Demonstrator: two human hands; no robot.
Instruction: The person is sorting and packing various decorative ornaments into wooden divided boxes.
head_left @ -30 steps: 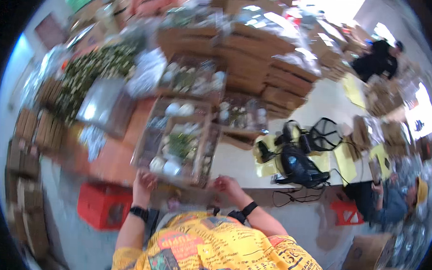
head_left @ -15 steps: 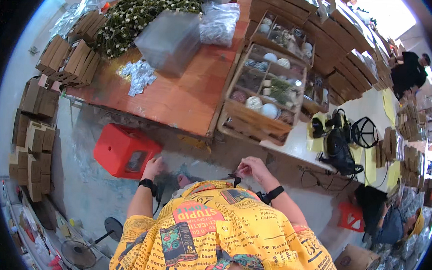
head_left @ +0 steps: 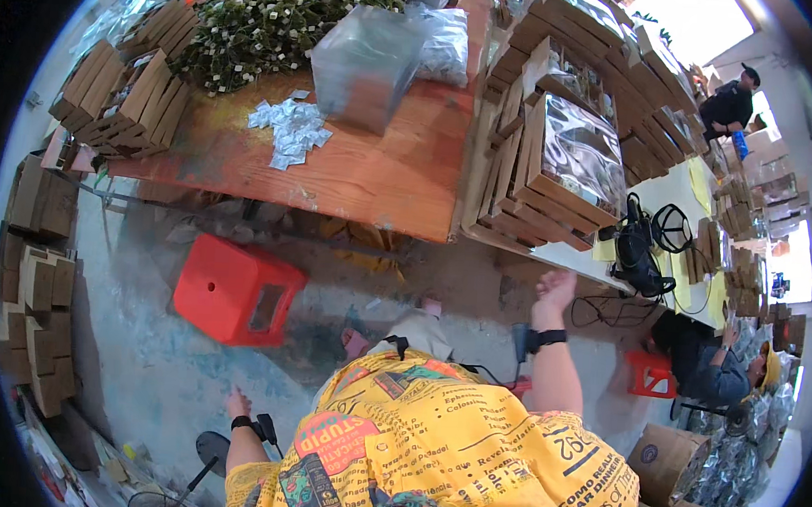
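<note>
My left hand hangs low at my left side over the floor. Its fingers look partly stretched, and nothing shows in them. A red plastic stool stands ahead of that hand, apart from it. On the right, my right hand is raised near the front edge of a white table, its fingers loosely curled with nothing visible inside. Just beyond it is a stack of cardboard trays; the top tray has a shiny clear cover. Dark bands circle both wrists.
An orange-brown table holds small clear packets, a translucent bin and heaped green garland pieces. A black bag rests on the white table, cables hanging below. One person stands far right; another sits nearby. Cartons line the left.
My right hand has swung forward and right, toward the white table. My left hand has moved back and left, away from the red stool. The whole view has shifted.
</note>
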